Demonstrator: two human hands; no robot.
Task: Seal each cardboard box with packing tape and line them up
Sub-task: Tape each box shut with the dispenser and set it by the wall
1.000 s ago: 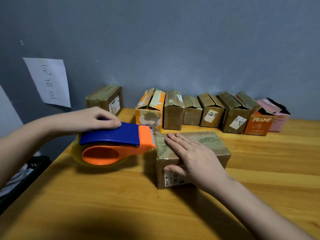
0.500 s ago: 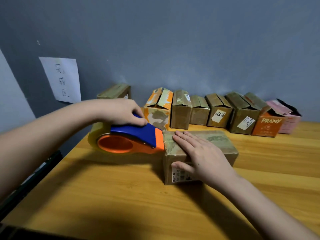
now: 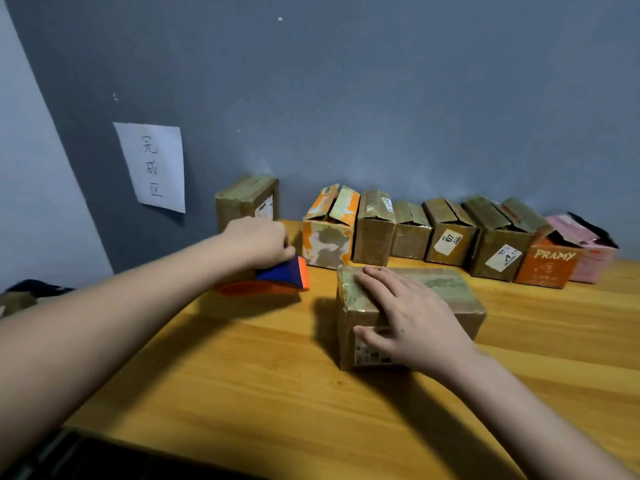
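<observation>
Left hand [image 3: 258,240] is pulling the tape dispenser [image 3: 273,277] away, gripping it; right hand [image 3: 412,318] is lying flat, steadying the box [image 3: 446,289] on the desk [image 3: 277,375].

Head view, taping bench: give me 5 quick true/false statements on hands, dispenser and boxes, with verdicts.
1. The right hand lies flat on the brown box at the table's middle. True.
2. The left hand holds the tape dispenser. True.
3. The dispenser touches that box. False: bare wooden table shows between them.
4. The orange PRAMY box stands at the row's left end. False: it is near the right end, beside the pink box.
5. The paper sign lies on the table. False: it hangs on the wall.
</observation>
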